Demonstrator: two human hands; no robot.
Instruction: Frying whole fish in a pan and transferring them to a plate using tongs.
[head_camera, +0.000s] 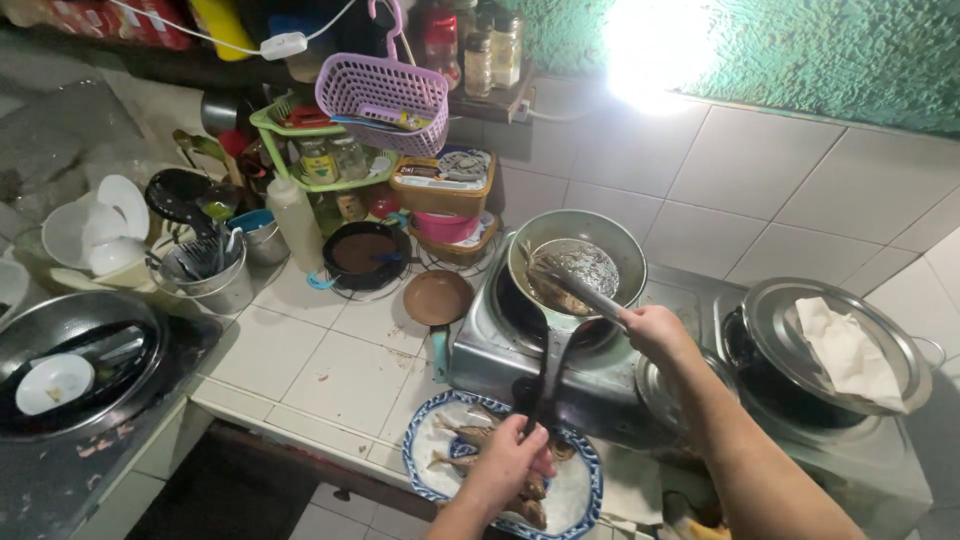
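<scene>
My left hand (512, 463) grips the dark handle of a frying pan (578, 262) that sits on the left burner of a metal stove (480, 350). With my right hand (655, 332) I hold a metal spatula (575, 284) whose blade reaches into the pan, where oil and some fried fish show. Below my left hand lies a blue-rimmed plate (583, 492) lined with white paper, carrying several fried fish (462, 432).
A covered pot with a lid and a white cloth (846, 350) occupies the right burner. A brown saucer (437, 297), a dark bowl (364, 254), jars, a purple basket (382, 92) and a utensil holder (206, 268) crowd the tiled counter. A basin of dishes (70, 360) sits left.
</scene>
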